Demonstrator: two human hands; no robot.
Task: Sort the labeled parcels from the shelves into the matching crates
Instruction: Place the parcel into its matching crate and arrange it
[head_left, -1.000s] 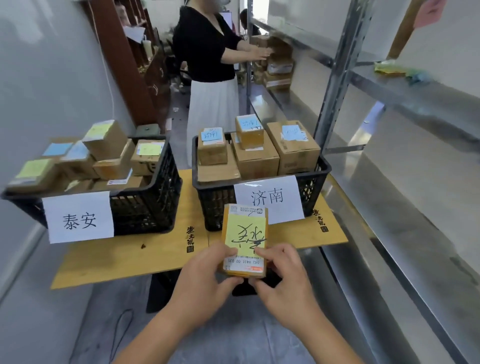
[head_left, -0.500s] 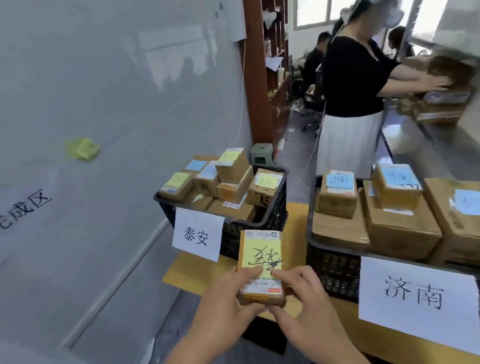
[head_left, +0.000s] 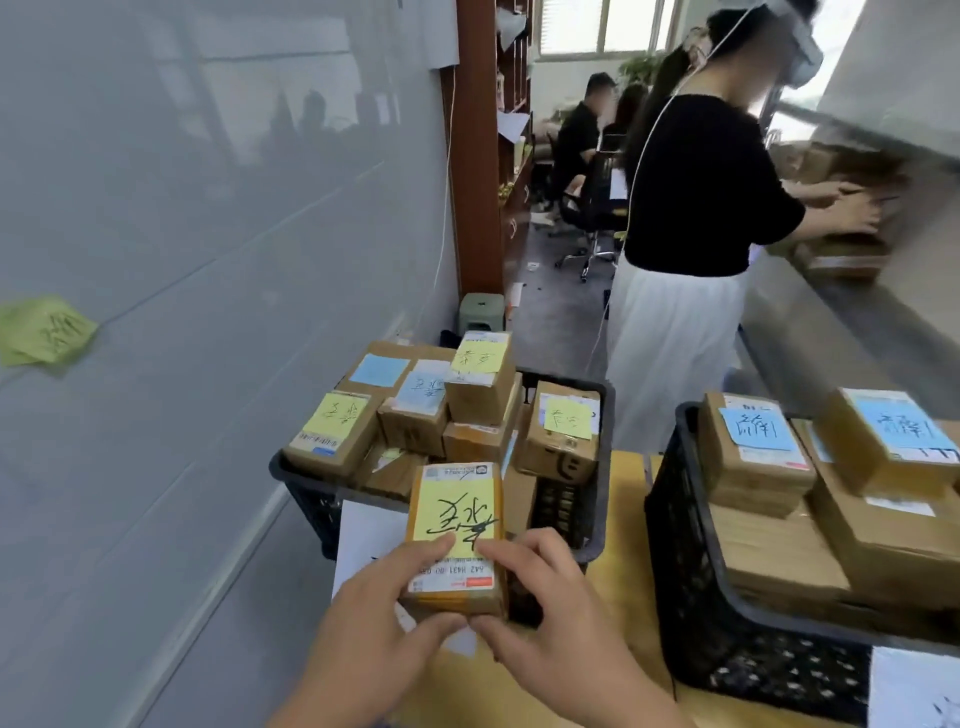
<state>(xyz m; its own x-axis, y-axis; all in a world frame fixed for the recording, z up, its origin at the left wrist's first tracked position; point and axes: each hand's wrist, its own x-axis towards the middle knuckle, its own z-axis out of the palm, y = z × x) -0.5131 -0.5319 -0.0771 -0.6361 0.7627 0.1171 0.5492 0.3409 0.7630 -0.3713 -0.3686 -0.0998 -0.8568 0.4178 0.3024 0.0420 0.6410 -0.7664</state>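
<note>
1. head view, the grip: i see both hands clasped on one small parcel (head_left: 457, 535), held in the air in front of me. the left hand (head_left: 379, 623) takes its lower left corner, thumb on the top face near the printed label and fingers curled under the near edge. the right hand (head_left: 550, 623) mirrors it on the lower right corner, thumb tip on the yellow note (head_left: 457, 514), just beside the left thumb.
2. head view, the parcel against the grip: most of the box sticks out beyond the fingers, away from me; only its near end sits inside the two hands. its top face tilts up toward the camera, and the handwriting on the note reads upside down from here.
3. head view, where it is: the parcel hangs over the near rim of the left crate (head_left: 311, 493), a black mesh one heaped with small cardboard boxes (head_left: 480, 384) that carry yellow and blue notes. it hides part of the white paper sign (head_left: 363, 535) on the crate's front. i cannot tell whether it touches the rim.
4. head view, the rest: a second black crate (head_left: 685, 571) stands to the right on the same wooden tabletop (head_left: 623, 499), apart from the first, holding larger boxes with blue notes (head_left: 758, 428). a green note (head_left: 44, 332) is stuck on the grey wall to the left. beyond the crates another person (head_left: 696, 208) in a black top and white skirt reaches into a metal shelf (head_left: 831, 322) on the right.
</note>
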